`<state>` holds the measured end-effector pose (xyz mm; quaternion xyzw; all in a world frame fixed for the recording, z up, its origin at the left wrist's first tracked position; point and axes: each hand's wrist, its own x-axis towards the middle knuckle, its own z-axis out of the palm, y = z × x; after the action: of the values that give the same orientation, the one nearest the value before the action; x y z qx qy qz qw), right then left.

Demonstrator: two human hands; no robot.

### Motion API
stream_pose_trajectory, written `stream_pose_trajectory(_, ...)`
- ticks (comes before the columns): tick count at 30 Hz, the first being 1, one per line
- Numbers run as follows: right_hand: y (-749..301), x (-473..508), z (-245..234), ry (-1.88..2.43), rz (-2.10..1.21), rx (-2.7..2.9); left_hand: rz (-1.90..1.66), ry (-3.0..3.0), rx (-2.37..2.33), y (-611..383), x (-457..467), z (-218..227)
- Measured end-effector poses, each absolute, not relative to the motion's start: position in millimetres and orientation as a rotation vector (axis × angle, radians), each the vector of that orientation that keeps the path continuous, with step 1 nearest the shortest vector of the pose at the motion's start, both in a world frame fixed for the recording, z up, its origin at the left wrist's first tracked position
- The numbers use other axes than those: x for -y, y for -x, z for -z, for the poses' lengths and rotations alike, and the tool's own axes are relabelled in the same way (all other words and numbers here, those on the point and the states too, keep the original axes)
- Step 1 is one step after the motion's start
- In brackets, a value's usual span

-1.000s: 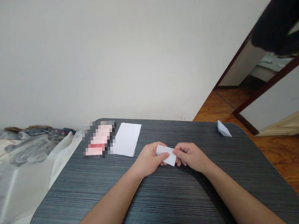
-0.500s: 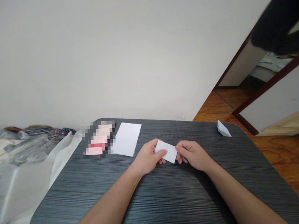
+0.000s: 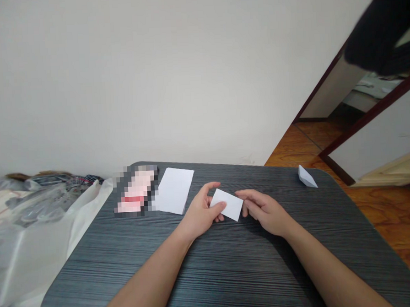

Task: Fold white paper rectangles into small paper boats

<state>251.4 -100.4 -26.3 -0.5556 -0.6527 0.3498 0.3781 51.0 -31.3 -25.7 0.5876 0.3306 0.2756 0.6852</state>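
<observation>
A small folded white paper rectangle is held just above the dark striped tabletop. My left hand grips its left end, with the thumb lying across the paper. My right hand is beside its right end, fingers loosely spread and the index fingertip at the upper edge. Farther back lie a flat white paper sheet and a pixelated, blurred pink-and-red item. A small folded white paper piece sits near the far right corner.
Crumpled plastic and white fabric lie beyond the table's left edge. To the right, the table's rounded edge meets a wooden floor. A door frame and dark hanging fabric stand at upper right.
My right hand has loosened its pinch and drawn slightly off the paper's right end. The paper now lies flatter and slightly higher in view, still held by my left hand.
</observation>
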Motion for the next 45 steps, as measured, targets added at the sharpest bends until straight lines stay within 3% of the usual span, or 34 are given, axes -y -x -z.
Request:
stream_pose_trajectory(5,-251,98,27,1.304,-0.682,1.894,-0.613,-1.314,-0.715,-51,32,22)
stream_pose_trajectory(13,-250,99,20,1.421,-0.595,1.79,-0.622,-1.321,-0.651,-51,33,18)
stream_pose_trajectory(25,-241,100,25,1.504,-1.065,1.542,-0.478,-1.542,-0.675,-50,35,15)
stream_pose_trajectory(37,-241,100,32,1.367,-1.134,1.487,-0.45,-1.514,-0.698,-50,35,14)
stream_pose_trajectory(45,-249,100,34,1.198,-0.937,1.76,-0.433,-1.453,-0.751,-50,35,11)
